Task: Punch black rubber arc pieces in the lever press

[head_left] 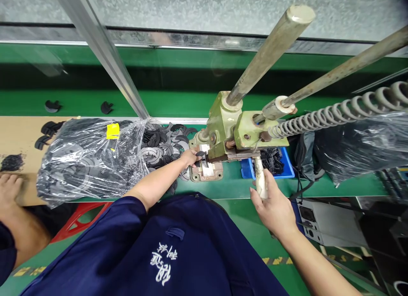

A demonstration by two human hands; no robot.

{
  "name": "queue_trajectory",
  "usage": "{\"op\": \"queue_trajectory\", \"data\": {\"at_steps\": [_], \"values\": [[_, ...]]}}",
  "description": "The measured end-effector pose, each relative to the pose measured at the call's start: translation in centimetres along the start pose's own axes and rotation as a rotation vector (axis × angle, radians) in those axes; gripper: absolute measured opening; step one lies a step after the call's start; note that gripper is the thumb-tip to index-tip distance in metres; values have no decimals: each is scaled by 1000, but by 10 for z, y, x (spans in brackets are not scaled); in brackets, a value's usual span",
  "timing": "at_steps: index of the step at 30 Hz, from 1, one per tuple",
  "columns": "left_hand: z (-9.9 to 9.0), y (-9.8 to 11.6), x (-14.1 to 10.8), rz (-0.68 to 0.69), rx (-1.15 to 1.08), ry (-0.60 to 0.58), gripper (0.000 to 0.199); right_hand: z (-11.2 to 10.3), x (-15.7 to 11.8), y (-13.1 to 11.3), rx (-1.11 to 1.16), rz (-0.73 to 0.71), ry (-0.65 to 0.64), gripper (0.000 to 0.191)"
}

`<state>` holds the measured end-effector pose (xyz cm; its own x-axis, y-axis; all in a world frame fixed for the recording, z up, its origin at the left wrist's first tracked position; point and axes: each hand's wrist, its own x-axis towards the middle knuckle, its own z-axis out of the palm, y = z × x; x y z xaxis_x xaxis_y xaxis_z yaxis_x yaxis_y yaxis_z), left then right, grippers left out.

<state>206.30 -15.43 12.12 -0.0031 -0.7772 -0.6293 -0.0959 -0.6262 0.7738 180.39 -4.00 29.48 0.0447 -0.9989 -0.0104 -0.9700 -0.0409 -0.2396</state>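
Note:
A green hand press [223,122] stands on the bench, its base plate [215,172] carrying a whitish strip. My left hand [190,158] pinches a small dark curved plastic piece [200,159] over that base, under the press head. My right hand [276,202] is wrapped round the press's lever handle [260,181], which is covered in pale wrapping and points down toward me. Left of the press lies a heap of grey and black curved pieces [165,147]. Just behind the handle sits a blue bin [288,164] with small black parts.
A clear plastic bag [92,160] full of curved pieces lies to the left, with a yellow label. A co-worker's hand [9,187] rests at the far left. Another filled bag [363,147] is at the right. A metal post [108,54] rises behind the bench; a long spring [338,113] extends right.

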Motion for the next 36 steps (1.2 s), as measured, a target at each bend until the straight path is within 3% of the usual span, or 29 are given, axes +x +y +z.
{"op": "queue_trajectory", "data": {"at_steps": [11,16,21,25,28,36], "values": [[6,8,-16,50,248,155,17,-2,0,-4,-15,23,-15,68],[22,-4,-23,-43,24,245,20,-3,-1,-4,-17,-13,14,68],[33,-16,-24,-11,-44,334,23,-3,-1,-6,-24,-2,4,68],[34,-17,-23,-17,-115,342,23,-3,-2,-7,-26,-14,24,67],[32,-16,-23,-25,-160,315,24,-13,-2,-6,-35,9,-10,68],[33,-25,-29,105,-128,306,19,-69,8,-7,-139,35,-134,68]]}}
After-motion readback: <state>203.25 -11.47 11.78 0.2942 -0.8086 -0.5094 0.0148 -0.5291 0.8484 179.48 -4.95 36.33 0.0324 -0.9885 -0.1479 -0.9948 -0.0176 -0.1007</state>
